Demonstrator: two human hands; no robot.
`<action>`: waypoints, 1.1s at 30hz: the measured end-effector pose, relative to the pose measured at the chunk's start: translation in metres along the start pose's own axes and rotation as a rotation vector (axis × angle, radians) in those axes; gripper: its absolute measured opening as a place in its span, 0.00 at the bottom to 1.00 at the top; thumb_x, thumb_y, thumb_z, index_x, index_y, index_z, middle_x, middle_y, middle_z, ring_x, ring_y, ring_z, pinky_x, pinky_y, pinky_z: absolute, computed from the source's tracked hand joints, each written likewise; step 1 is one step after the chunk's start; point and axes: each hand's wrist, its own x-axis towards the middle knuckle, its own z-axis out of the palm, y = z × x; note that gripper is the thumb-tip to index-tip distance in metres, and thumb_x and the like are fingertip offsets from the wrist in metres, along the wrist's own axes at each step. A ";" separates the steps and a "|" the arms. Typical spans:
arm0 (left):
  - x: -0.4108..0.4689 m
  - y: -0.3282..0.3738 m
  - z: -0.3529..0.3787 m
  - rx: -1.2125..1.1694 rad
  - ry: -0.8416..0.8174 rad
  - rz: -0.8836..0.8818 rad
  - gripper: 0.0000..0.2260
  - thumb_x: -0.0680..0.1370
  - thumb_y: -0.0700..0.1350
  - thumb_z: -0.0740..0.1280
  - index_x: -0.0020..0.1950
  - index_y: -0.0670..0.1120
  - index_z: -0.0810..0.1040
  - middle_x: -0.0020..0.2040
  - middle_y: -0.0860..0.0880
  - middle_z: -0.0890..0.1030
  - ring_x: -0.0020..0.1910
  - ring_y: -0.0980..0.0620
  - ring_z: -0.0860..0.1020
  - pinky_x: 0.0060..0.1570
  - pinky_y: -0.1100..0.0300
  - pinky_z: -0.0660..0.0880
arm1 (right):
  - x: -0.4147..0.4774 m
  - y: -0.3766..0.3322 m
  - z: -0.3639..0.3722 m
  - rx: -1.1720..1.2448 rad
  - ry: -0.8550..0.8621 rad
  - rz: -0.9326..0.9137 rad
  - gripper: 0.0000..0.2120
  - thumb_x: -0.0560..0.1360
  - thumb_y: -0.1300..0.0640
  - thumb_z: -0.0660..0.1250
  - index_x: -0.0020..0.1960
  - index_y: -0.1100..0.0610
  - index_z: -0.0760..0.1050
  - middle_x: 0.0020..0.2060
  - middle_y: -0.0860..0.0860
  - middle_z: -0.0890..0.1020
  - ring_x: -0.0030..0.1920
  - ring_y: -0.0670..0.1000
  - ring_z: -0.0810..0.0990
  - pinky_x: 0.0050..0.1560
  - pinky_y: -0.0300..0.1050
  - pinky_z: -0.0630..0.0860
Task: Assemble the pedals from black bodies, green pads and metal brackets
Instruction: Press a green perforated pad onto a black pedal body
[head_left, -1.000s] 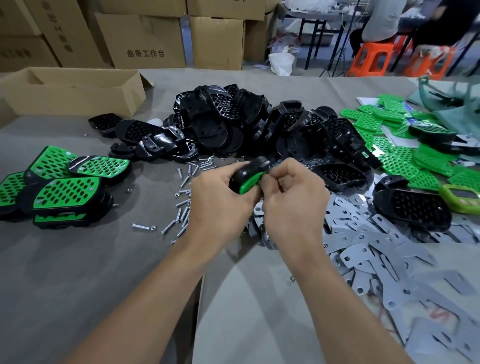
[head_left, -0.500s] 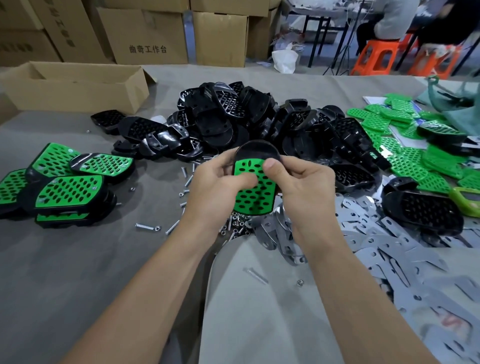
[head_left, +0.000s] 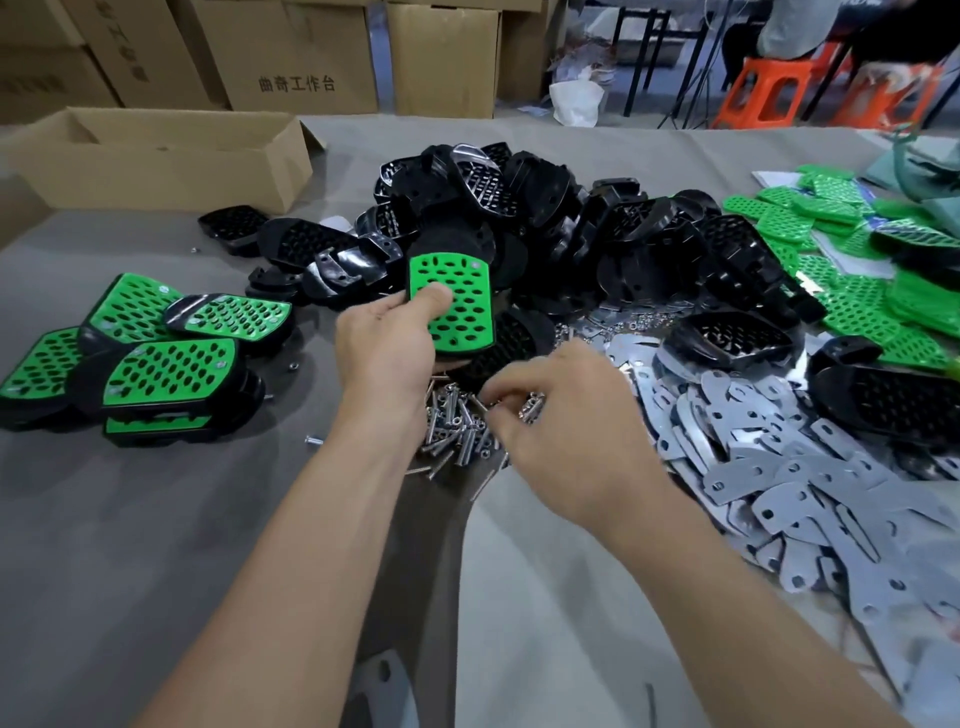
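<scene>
My left hand (head_left: 387, 351) holds a pedal (head_left: 457, 304), a black body with a green perforated pad facing me, thumb pressed on the pad. My right hand (head_left: 561, 436) reaches down with curled fingers into a heap of silver screws (head_left: 454, 423) below the pedal; whether it pinches a screw is hidden. A big pile of black bodies (head_left: 545, 234) lies behind. Loose green pads (head_left: 841, 265) spread at the right. Grey metal brackets (head_left: 779, 467) cover the table at the lower right. Several finished green-and-black pedals (head_left: 156, 364) lie at the left.
An open cardboard box (head_left: 156, 156) stands at the back left of the grey table (head_left: 156, 519). More cartons are stacked behind it. Orange stools (head_left: 769, 93) and a seated person are at the far right. Small nuts (head_left: 639, 322) lie scattered near the brackets.
My right hand let go of the pedal and dropped to the screw heap. My left hand now holds the pedal alone, a little higher and to the left.
</scene>
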 end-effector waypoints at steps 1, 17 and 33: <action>0.001 0.000 -0.002 0.000 0.008 0.000 0.14 0.76 0.38 0.73 0.31 0.51 0.87 0.36 0.48 0.87 0.34 0.50 0.86 0.31 0.57 0.80 | -0.002 -0.003 0.004 -0.073 -0.106 -0.033 0.06 0.69 0.52 0.71 0.45 0.46 0.85 0.35 0.42 0.82 0.47 0.50 0.72 0.53 0.46 0.68; -0.010 -0.004 0.007 -0.023 -0.206 0.005 0.07 0.79 0.36 0.71 0.45 0.46 0.86 0.40 0.49 0.88 0.38 0.54 0.86 0.35 0.62 0.80 | -0.001 -0.001 0.009 -0.264 -0.235 -0.028 0.08 0.74 0.52 0.70 0.40 0.52 0.73 0.40 0.48 0.75 0.46 0.53 0.73 0.58 0.47 0.64; -0.013 -0.004 0.013 -0.285 -0.248 -0.193 0.14 0.79 0.37 0.68 0.37 0.44 0.89 0.43 0.43 0.88 0.40 0.46 0.87 0.35 0.56 0.82 | -0.003 0.007 0.009 -0.250 -0.268 -0.057 0.04 0.72 0.52 0.70 0.40 0.48 0.76 0.43 0.44 0.78 0.51 0.50 0.70 0.56 0.43 0.62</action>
